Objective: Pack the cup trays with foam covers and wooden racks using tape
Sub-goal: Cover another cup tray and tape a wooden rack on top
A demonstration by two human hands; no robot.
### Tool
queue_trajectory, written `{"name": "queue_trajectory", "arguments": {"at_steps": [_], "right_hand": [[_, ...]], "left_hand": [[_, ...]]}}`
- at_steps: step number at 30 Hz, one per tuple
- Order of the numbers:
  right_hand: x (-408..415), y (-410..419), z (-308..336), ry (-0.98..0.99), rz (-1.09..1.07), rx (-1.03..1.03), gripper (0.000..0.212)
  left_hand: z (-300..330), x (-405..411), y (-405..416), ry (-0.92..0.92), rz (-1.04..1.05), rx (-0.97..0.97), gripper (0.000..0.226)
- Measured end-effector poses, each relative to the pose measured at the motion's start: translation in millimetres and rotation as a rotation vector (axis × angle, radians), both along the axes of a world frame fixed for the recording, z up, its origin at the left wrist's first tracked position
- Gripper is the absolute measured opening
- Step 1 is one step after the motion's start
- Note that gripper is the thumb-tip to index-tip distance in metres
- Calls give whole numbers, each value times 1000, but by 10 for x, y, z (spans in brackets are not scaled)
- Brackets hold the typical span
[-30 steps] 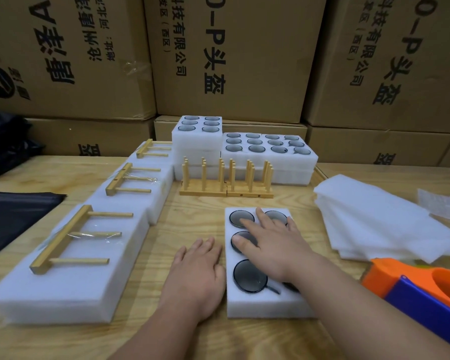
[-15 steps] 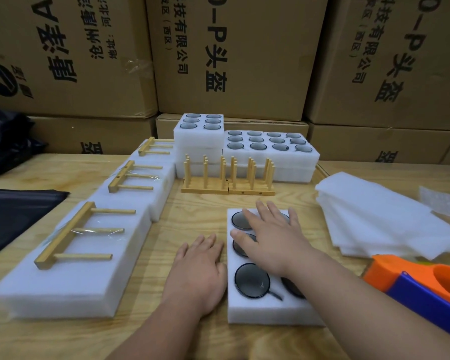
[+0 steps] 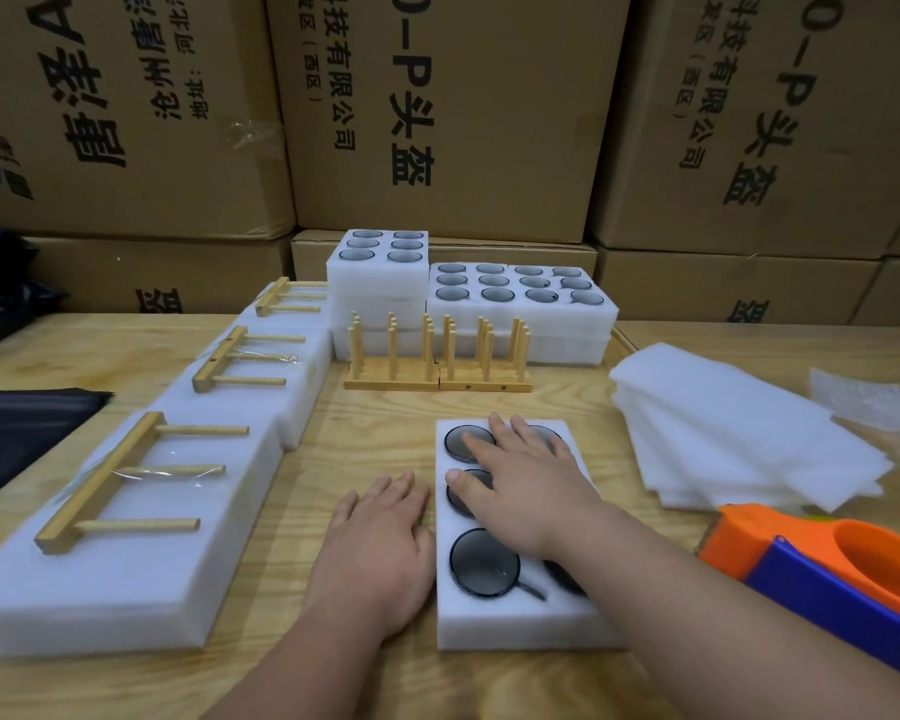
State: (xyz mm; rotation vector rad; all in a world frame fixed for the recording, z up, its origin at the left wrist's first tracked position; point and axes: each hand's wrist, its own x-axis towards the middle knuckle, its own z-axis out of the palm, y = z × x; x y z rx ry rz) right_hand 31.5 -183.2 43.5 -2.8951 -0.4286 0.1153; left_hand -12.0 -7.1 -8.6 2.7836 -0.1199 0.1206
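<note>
On the wooden table (image 3: 240, 683) a white foam cup tray (image 3: 515, 623) lies in front of the person, with dark round cups sunk into its holes. The right hand (image 3: 533, 485) lies flat on top of this tray with its fingers straight and spread over the far cups, grasping nothing. The left hand (image 3: 380, 543) rests palm down on the table, its fingers relaxed and straight, its edge against the tray's left side; it holds nothing either. To the left, 3 packed foam blocks (image 3: 141, 579) sit in a row running away from the person, each with a wooden rack (image 3: 120, 480) lying flat on top; clear tape shows across the racks of the 2 nearer blocks. Behind the tray 2 more wooden racks stand upright side by side (image 3: 437, 356), pegs pointing up. Behind those, further foam trays of cups (image 3: 520, 293) are stacked, the left stack taller than the right. A pile of thin white foam covers (image 3: 739, 433) lies on the right of the table, and an orange and blue tape dispenser (image 3: 827, 563) sits at the near right edge. Brown cardboard boxes (image 3: 437, 111) with black printing are stacked behind the table, and dark plastic sheeting (image 3: 17, 433) lies at the far left.
</note>
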Motion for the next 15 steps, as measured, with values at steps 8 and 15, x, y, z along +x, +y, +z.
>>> {"name": "queue_trajectory", "arguments": {"at_steps": [8, 15], "right_hand": [[284, -454, 353, -162, -133, 266, 51], [698, -1343, 721, -270, -471, 104, 57]], "left_hand": [[7, -10, 7, -2, -2, -5, 58], [0, -4, 11, 2, -1, -11, 58]]}}
